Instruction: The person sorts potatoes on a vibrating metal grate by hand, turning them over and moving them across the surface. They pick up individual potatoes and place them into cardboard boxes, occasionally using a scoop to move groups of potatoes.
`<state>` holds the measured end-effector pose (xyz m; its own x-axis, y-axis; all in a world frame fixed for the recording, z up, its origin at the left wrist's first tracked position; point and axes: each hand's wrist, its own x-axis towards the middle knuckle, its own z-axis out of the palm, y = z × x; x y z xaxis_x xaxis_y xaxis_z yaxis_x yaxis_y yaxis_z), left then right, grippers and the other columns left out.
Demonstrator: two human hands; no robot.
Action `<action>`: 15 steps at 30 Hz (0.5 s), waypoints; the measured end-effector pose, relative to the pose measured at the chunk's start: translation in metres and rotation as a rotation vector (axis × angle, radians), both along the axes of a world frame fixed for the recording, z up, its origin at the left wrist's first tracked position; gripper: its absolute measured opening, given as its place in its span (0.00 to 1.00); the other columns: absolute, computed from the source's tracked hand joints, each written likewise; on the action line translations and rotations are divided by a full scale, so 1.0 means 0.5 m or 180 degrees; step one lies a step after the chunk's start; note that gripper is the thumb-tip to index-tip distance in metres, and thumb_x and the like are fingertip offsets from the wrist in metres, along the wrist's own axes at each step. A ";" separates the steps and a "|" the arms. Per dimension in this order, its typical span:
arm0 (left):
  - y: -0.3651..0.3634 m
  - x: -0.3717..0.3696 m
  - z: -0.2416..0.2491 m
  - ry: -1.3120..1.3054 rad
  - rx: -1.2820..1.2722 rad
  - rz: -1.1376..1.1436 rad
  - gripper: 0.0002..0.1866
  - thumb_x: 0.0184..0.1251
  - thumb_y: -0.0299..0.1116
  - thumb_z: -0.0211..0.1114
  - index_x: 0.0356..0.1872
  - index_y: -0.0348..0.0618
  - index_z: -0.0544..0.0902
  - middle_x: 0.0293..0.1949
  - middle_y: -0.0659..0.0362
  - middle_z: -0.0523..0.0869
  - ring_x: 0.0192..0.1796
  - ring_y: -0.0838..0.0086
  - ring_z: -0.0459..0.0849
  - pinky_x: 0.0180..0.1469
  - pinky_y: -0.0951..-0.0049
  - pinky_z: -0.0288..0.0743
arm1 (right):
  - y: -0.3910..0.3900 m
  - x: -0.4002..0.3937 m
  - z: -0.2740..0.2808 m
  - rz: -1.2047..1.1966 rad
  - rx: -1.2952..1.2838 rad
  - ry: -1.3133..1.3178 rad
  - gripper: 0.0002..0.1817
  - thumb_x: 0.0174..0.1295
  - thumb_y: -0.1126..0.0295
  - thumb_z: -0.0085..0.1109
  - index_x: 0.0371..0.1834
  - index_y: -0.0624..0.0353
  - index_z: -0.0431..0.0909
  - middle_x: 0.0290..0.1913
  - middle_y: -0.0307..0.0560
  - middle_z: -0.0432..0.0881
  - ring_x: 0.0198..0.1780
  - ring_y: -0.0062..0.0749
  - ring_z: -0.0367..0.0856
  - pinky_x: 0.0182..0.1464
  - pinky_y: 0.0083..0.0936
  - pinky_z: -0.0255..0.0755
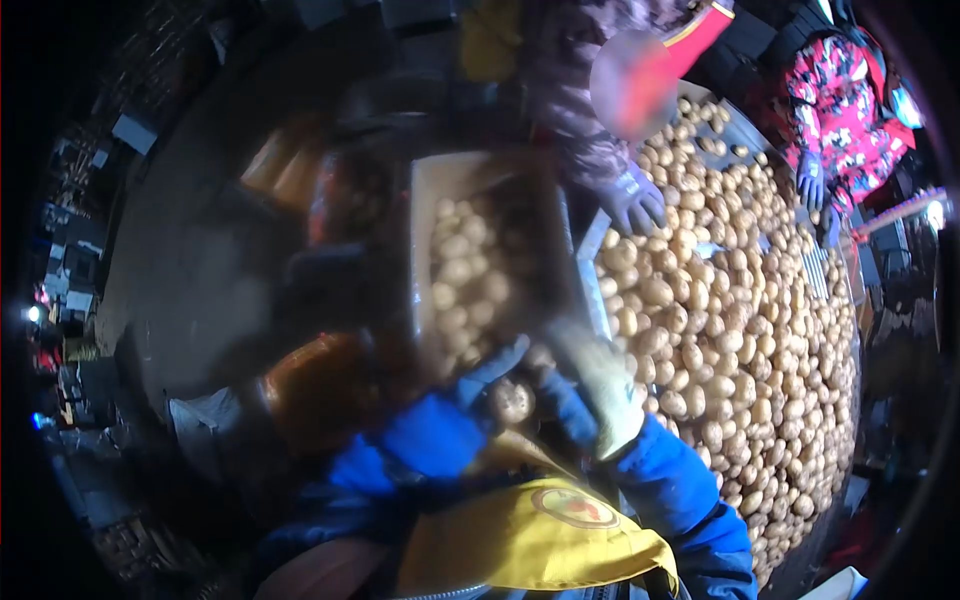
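Note:
My left hand (489, 374), in a blue glove, is at the near end of a box (420, 235) partly filled with potatoes (466, 270). A single potato (512, 402) lies against its palm side, and the fingers appear curled around it. My right hand (592, 385), in a pale glove with blue on the fingers, is just to the right, between the box and the large potato heap (720, 330). It is smeared by motion. A small brownish shape shows near its fingertips, too blurred to make out.
A metal-edged table (592, 275) bears the heap on the right. Across it, a co-worker's gloved hand (633, 202) touches the potatoes. Another person in a red patterned jacket (845, 110) works at the far right. Blurred orange sacks or crates (315, 385) stand on the left.

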<state>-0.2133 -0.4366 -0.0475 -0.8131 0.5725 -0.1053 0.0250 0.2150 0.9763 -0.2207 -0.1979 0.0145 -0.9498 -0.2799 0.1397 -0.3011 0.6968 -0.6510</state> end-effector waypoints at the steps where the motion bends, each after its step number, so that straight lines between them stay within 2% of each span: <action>1: -0.006 -0.005 0.010 0.0220 0.0001 0.0081 0.42 0.76 0.19 0.67 0.88 0.40 0.58 0.66 0.50 0.86 0.60 0.66 0.87 0.67 0.64 0.81 | -0.003 -0.010 0.004 0.0253 0.0155 0.0094 0.28 0.72 0.65 0.65 0.73 0.64 0.78 0.71 0.68 0.80 0.72 0.66 0.79 0.75 0.51 0.71; 3: -0.026 -0.026 0.018 -0.0334 0.0618 0.0283 0.41 0.78 0.20 0.66 0.87 0.39 0.58 0.70 0.48 0.83 0.60 0.67 0.87 0.66 0.65 0.81 | 0.002 -0.031 0.006 0.0241 -0.0203 -0.0113 0.29 0.71 0.66 0.66 0.74 0.64 0.77 0.72 0.68 0.79 0.73 0.66 0.77 0.75 0.52 0.70; 4: -0.036 -0.040 0.015 -0.1106 0.1271 0.0383 0.38 0.79 0.22 0.66 0.86 0.39 0.60 0.72 0.47 0.82 0.61 0.67 0.87 0.65 0.67 0.81 | 0.009 -0.037 0.003 0.0228 -0.0373 -0.0230 0.29 0.70 0.67 0.66 0.74 0.64 0.77 0.73 0.67 0.78 0.74 0.66 0.76 0.75 0.53 0.70; 6: -0.054 -0.069 0.007 -0.2620 0.2628 0.0536 0.33 0.82 0.27 0.66 0.83 0.39 0.65 0.74 0.45 0.79 0.63 0.67 0.86 0.63 0.69 0.82 | 0.023 -0.040 -0.032 -0.0242 0.0165 -0.0117 0.28 0.69 0.65 0.67 0.72 0.62 0.79 0.72 0.67 0.78 0.72 0.67 0.75 0.75 0.53 0.70; 9: -0.074 -0.093 -0.021 -0.2243 0.1899 0.1694 0.28 0.86 0.46 0.60 0.78 0.41 0.72 0.67 0.45 0.86 0.56 0.65 0.88 0.54 0.66 0.85 | 0.061 -0.034 -0.105 -0.0326 0.1180 0.0248 0.29 0.64 0.64 0.69 0.70 0.60 0.80 0.73 0.63 0.77 0.74 0.67 0.73 0.78 0.61 0.63; 11: -0.097 -0.131 -0.030 -0.2223 0.2554 0.2235 0.24 0.85 0.43 0.61 0.74 0.42 0.75 0.60 0.50 0.87 0.57 0.66 0.88 0.63 0.62 0.83 | 0.083 -0.015 -0.149 -0.0308 0.1566 0.0193 0.31 0.62 0.63 0.70 0.70 0.57 0.79 0.74 0.61 0.75 0.76 0.66 0.71 0.79 0.67 0.58; 12: -0.112 -0.150 -0.043 -0.2101 0.2878 0.2413 0.22 0.85 0.41 0.62 0.72 0.42 0.76 0.57 0.52 0.88 0.58 0.67 0.88 0.68 0.60 0.82 | 0.110 -0.001 -0.210 -0.0096 0.2114 0.0482 0.34 0.59 0.60 0.71 0.71 0.52 0.79 0.76 0.58 0.73 0.79 0.64 0.67 0.80 0.72 0.53; 13: -0.130 -0.170 -0.067 -0.1949 0.3148 0.2551 0.21 0.85 0.40 0.62 0.70 0.42 0.78 0.53 0.54 0.89 0.59 0.67 0.88 0.73 0.58 0.81 | 0.110 0.004 -0.218 -0.0130 0.2113 0.0450 0.34 0.59 0.58 0.71 0.71 0.50 0.79 0.76 0.57 0.73 0.79 0.65 0.67 0.80 0.72 0.54; 15: -0.177 -0.214 -0.162 -0.1540 0.3000 0.2911 0.19 0.84 0.37 0.64 0.68 0.42 0.80 0.54 0.55 0.89 0.61 0.70 0.87 0.73 0.60 0.81 | 0.090 -0.006 -0.192 -0.0224 0.1879 0.0219 0.37 0.55 0.55 0.72 0.71 0.49 0.78 0.76 0.56 0.73 0.78 0.66 0.67 0.80 0.73 0.54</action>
